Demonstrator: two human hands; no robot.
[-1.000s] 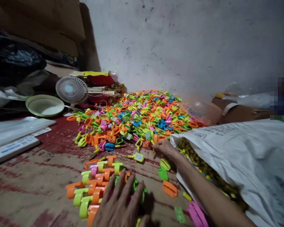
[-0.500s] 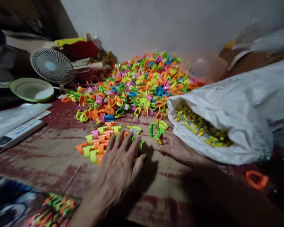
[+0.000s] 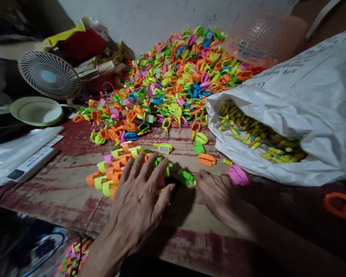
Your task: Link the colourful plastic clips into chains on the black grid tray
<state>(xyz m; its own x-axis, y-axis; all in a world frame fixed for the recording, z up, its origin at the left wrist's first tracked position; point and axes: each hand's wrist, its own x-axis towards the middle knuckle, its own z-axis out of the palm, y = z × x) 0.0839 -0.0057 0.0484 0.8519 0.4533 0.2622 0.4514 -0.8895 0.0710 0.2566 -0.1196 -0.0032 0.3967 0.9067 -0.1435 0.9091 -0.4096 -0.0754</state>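
Head view: left hand (image 3: 140, 194) spread wide, palm down, resting across slanting rows of curved plastic pieces (image 3: 112, 174) in orange, yellow, green and pink, on a worn red-and-brown tabletop (image 3: 66, 202). Right hand (image 3: 219, 196) narrow, with fingers drawn in on the right end of a green plastic piece (image 3: 185, 177), just beside the rows and the left thumb; impossible to tell the exact grip, partly hidden by the knuckles. Beyond the right hand, in a loose line: a yellow-green piece (image 3: 202, 138), a green clip (image 3: 198, 148), an orange piece (image 3: 207, 159), a small yellow stick (image 3: 227, 162) and a pink piece (image 3: 238, 175). Behind the rows, near their far edge, a yellow tag (image 3: 164, 149) with a printed label. Farther back, against the wall, a large multicoloured heap (image 3: 173, 82). To the right, a white sack (image 3: 328, 100) lying on its side, mouth gaping, with many yellow sticks (image 3: 276, 144) inside. To the left, a fan (image 3: 49, 75) behind a shallow bowl (image 3: 36, 111).
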